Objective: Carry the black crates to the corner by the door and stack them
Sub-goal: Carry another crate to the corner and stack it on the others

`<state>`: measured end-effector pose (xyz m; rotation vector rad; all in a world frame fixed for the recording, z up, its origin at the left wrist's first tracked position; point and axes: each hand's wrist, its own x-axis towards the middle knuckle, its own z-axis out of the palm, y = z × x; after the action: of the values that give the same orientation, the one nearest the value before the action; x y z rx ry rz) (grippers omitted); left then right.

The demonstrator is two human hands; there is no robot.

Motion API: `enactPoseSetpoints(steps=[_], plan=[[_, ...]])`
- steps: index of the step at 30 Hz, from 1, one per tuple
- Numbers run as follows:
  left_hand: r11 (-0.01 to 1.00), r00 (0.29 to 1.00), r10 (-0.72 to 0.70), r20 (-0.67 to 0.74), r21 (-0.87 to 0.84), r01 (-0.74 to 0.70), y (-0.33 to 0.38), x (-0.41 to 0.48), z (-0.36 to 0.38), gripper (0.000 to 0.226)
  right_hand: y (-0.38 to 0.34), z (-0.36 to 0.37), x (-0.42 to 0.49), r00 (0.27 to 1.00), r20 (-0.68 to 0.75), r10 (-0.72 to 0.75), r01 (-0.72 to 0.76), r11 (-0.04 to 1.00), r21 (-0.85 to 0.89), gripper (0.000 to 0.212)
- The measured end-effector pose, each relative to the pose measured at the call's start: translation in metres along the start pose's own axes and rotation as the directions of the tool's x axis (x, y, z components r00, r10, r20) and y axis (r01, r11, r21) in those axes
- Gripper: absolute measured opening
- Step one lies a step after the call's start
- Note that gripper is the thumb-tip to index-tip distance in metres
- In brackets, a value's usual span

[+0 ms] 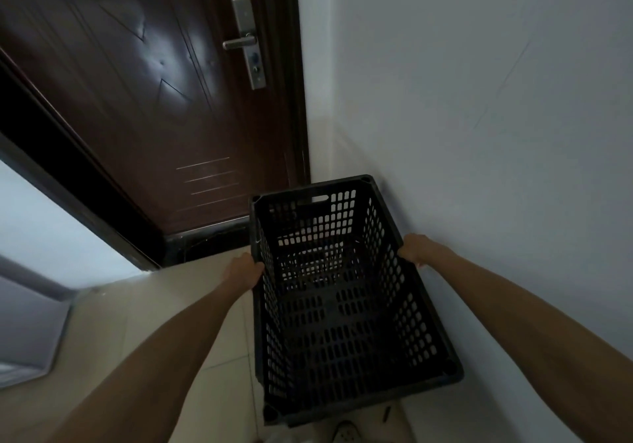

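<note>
The black crate (346, 298) sits in the corner between the dark door (154, 100) and the white wall (479, 100), open side up and empty; its perforated walls and floor are visible. The left hand (244, 270) grips the crate's left long rim; the right hand (416, 249) grips the right long rim — both closed on the crate. The crate's far end points toward the door frame. Beige floor tiles (137, 322) lie to the left — whether the crate rests on them cannot be told.
</note>
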<state>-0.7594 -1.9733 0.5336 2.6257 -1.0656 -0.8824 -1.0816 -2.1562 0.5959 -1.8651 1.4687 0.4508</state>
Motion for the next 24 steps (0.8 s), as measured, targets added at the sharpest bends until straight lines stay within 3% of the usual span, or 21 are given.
enactPoseSetpoints(steps=[8,13,17,19,22,24], plan=[[1.0,1.0,-0.011,-0.021,-0.014,0.011,0.005,-0.016,0.007,0.036,0.007,0.005,0.007,0.999,-0.034,-0.038,0.035,0.995,-0.094,0.036],[1.0,1.0,-0.009,0.023,-0.01,0.009,-0.009,-0.011,0.006,0.035,0.004,0.016,0.003,0.996,-0.038,-0.086,0.079,0.986,-0.146,0.028],[0.999,0.997,0.037,0.069,-0.006,-0.037,-0.008,-0.014,0.001,0.032,0.005,0.028,0.002,0.986,-0.134,-0.097,0.086,0.993,-0.083,0.031],[0.998,0.996,0.064,0.068,-0.025,-0.063,-0.004,-0.024,-0.003,0.024,0.007,0.037,-0.003,0.984,-0.157,-0.086,0.078,0.995,-0.055,0.014],[0.995,0.995,0.098,0.031,-0.018,-0.098,-0.005,-0.035,-0.005,0.021,0.011,0.063,-0.018,0.965,-0.245,-0.089,0.047,0.984,-0.171,0.063],[0.992,0.991,0.122,-0.056,0.025,-0.121,-0.006,-0.041,-0.003,0.054,0.009,0.082,-0.032,0.943,-0.291,-0.162,0.069,0.949,-0.307,0.069]])
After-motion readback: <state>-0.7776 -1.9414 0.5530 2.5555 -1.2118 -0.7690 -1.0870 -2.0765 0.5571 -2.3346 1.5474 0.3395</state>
